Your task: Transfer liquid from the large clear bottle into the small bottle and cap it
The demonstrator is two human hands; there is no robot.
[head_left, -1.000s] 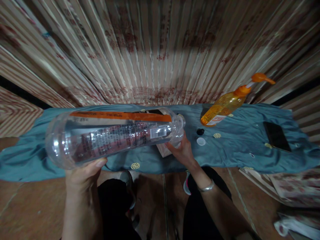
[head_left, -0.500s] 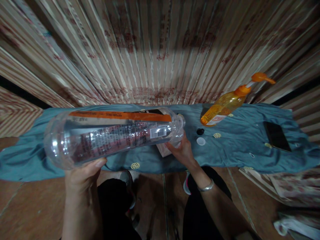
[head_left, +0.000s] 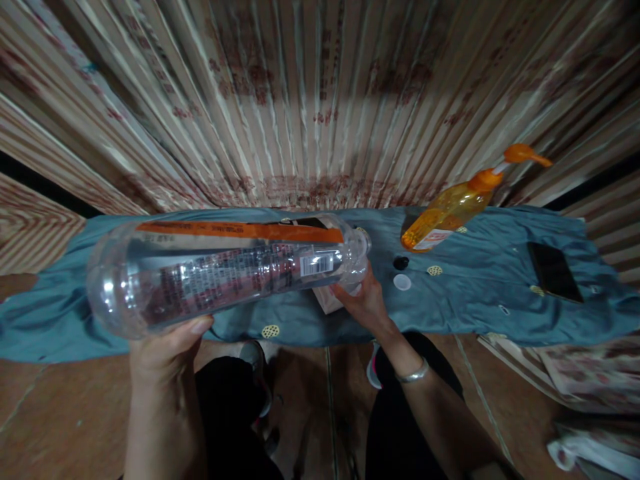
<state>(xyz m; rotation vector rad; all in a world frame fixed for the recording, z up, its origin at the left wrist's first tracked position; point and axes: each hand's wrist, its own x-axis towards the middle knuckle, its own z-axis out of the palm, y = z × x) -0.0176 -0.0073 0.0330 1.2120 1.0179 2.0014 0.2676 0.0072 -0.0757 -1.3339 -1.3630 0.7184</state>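
A large clear plastic bottle [head_left: 225, 273] with an orange-striped label and a barcode lies almost level in the air above the cloth, its uncapped mouth to the right. My left hand [head_left: 173, 337] is closed around the underside of its base end, thumb along the near side; its other fingers are hidden. At the neck end, my right hand [head_left: 365, 300] closes on clear plastic just below the mouth. Whether that rounded part belongs to the bottle is hard to see. Right of this hand lie a small black cap [head_left: 401, 263] and a white disc [head_left: 402, 283].
An orange pump bottle [head_left: 445, 213] stands at the back right, part filled with yellow-orange liquid. A dark phone-like slab [head_left: 555, 272] lies on the blue-green cloth [head_left: 490, 280]. Under the bottle's neck is a pale box [head_left: 327, 303], partly hidden. Pleated curtains [head_left: 320, 100] hang behind.
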